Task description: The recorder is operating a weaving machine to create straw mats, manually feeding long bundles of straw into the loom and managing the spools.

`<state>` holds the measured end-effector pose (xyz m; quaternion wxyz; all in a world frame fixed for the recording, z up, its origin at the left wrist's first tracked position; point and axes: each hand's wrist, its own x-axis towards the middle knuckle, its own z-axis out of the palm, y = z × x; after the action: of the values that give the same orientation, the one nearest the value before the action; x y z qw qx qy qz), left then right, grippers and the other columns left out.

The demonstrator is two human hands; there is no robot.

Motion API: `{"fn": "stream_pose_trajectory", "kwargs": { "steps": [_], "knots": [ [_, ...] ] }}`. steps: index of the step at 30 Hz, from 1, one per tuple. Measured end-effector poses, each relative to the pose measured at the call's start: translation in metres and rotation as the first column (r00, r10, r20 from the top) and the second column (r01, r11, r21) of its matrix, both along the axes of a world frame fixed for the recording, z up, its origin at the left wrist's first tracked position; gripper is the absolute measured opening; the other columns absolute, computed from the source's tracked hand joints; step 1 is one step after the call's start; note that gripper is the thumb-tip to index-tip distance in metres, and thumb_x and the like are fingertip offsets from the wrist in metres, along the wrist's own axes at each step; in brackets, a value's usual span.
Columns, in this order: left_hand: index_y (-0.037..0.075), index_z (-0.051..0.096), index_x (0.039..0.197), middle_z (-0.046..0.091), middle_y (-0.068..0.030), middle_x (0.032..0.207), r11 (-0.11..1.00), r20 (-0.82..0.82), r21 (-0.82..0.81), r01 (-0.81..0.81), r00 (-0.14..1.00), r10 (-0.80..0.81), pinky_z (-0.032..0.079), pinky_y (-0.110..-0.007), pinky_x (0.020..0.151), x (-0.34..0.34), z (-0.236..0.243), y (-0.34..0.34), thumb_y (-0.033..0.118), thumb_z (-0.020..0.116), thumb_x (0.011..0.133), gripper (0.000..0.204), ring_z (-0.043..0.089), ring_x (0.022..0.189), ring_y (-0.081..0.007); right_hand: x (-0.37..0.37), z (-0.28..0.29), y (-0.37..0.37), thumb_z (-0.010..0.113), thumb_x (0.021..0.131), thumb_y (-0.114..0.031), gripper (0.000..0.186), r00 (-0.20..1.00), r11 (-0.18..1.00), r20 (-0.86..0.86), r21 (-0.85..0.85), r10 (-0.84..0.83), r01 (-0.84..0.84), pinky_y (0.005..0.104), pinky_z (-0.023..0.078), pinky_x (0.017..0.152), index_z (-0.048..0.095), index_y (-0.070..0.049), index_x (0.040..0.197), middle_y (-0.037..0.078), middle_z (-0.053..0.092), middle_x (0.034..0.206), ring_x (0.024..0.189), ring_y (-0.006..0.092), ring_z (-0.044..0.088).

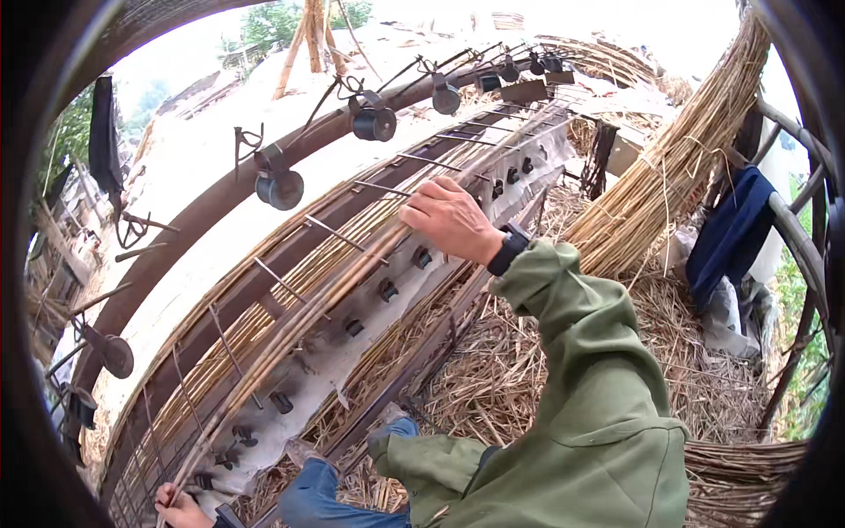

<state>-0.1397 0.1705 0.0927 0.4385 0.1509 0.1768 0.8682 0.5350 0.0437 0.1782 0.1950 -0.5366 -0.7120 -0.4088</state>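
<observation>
My right hand [449, 216] has its fingers curled over several long pale reeds [321, 308], which run diagonally along a metal frame [242, 312] with thin crossbars. My left hand [180, 506], at the lower left edge, grips the lower end of these reeds. Beneath the reeds a grey strip [343, 361] carries dark small fittings [387, 289]. More reeds lie along the frame behind them. Above the frame, a curved dark rail [202, 202] carries several hanging spools [280, 188] on wire hooks.
A large bound reed bundle [669, 176] leans at the right, beside a dark blue cloth [731, 229] on a bent pole railing [788, 220]. Loose straw [669, 378] covers the ground around my legs [321, 493]. More bundled stalks [739, 466] lie at the lower right. Wooden poles [312, 40] stand behind.
</observation>
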Motion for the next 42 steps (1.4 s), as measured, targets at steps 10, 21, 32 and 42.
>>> {"fn": "stream_pose_trajectory", "kwargs": {
  "steps": [10, 21, 32, 42],
  "knots": [
    [0.002, 0.055, 0.104, 0.058, -0.0118, 0.101, 0.953, -0.725, -0.154, 0.261, 0.626, -0.289, 0.043, -0.039, 0.078, 0.032, 0.028, -0.031, 0.025, 0.055, 0.089, 0.028, 0.052, 0.090, -0.0245, 0.032, -0.048, 0.075, 0.057, 0.072, -0.013, 0.007, 0.952, 0.925, -0.044, -0.253, -0.304, 0.283, 0.0322, 0.050, 0.070, 0.061, -0.009, 0.076, 0.005, 0.053, 0.091, 0.094, 0.0194, 0.054],
    [0.002, 0.057, 0.086, 0.059, -0.0099, 0.083, 0.919, -0.290, -0.306, 0.249, 0.895, -0.339, 0.047, -0.037, 0.076, 0.004, 0.037, -0.038, 0.027, 0.058, 0.088, 0.025, 0.055, 0.080, -0.0233, 0.097, 0.012, 0.047, 0.056, 0.072, -0.011, 0.011, 0.928, 0.925, 0.040, -0.075, -0.369, 0.371, 0.0310, 0.052, 0.064, 0.061, -0.005, 0.080, 0.007, 0.053, 0.090, 0.087, 0.0204, 0.057],
    [-0.003, 0.054, 0.104, 0.059, -0.0183, 0.101, 0.675, -0.187, -0.211, 0.707, 0.649, -0.737, 0.045, -0.037, 0.082, 0.249, 0.061, -0.044, 0.030, 0.042, 0.096, 0.036, 0.054, 0.092, -0.0272, 0.089, -0.037, 0.130, 0.055, 0.076, -0.012, 0.014, 0.907, 0.866, -0.008, -0.302, -0.422, 0.400, 0.0350, 0.053, 0.067, 0.065, -0.003, 0.080, 0.010, 0.056, 0.098, 0.090, 0.0244, 0.058],
    [-0.001, 0.056, 0.094, 0.060, -0.0137, 0.086, 0.905, -0.377, -0.209, 0.370, 0.824, -0.424, 0.048, -0.029, 0.066, 0.144, 0.062, -0.026, 0.028, 0.048, 0.094, 0.030, 0.056, 0.076, -0.0203, 0.101, -0.039, 0.147, 0.054, 0.078, -0.012, 0.018, 0.933, 0.900, -0.066, -0.296, -0.355, 0.321, 0.0325, 0.048, 0.080, 0.063, -0.005, 0.092, 0.007, 0.058, 0.099, 0.101, 0.0223, 0.053]
  ]
}}
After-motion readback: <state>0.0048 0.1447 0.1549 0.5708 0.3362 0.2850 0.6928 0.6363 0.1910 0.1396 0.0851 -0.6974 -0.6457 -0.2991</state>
